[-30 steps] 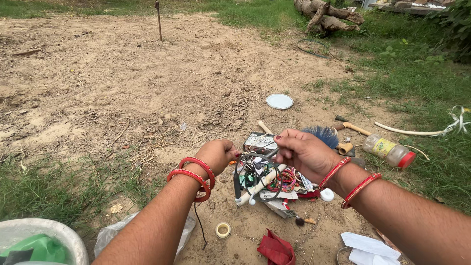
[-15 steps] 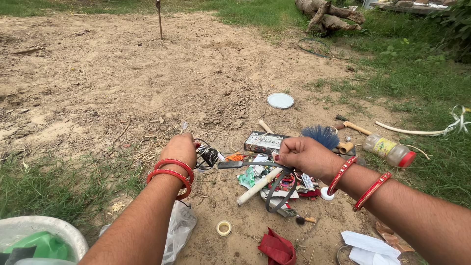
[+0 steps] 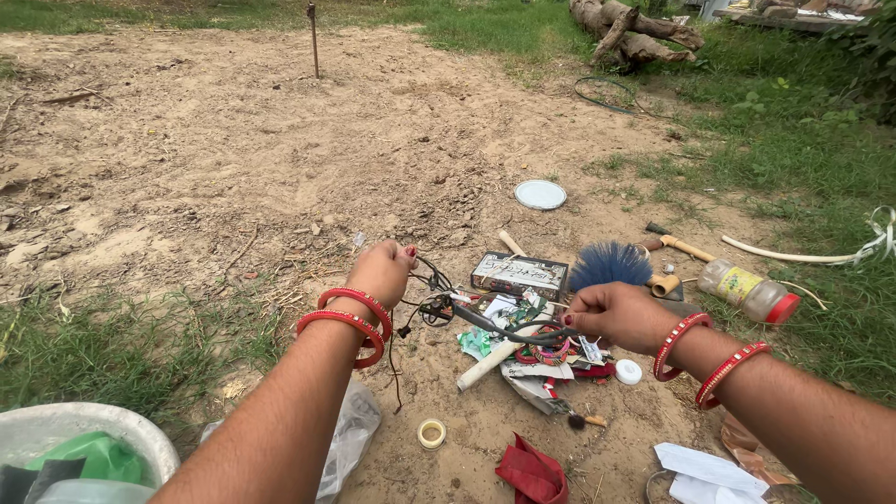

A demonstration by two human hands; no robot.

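My left hand (image 3: 383,271), with two red bangles on the wrist, is closed on one end of a tangle of thin black wires (image 3: 434,303) and holds it up over the dirt. My right hand (image 3: 616,313), also with red bangles, pinches the other end of a black cable (image 3: 509,329) that stretches between the two hands. Below the cable lies a pile of small junk (image 3: 532,359): scraps of paper, red bangles, a white tube. A flat printed box (image 3: 520,274) and a blue round brush (image 3: 609,264) sit just behind the pile.
A plastic bottle with a red cap (image 3: 751,291), a wooden-handled hammer (image 3: 677,245) and a white hose (image 3: 793,254) lie to the right by the grass. A white lid (image 3: 540,194), a tape roll (image 3: 431,433), red cloth (image 3: 532,471) and a white basin (image 3: 84,439) are nearby.
My hands were close together over the pile. The left hand has pulled away to the left with the wires, and the cable now stretches between both hands.
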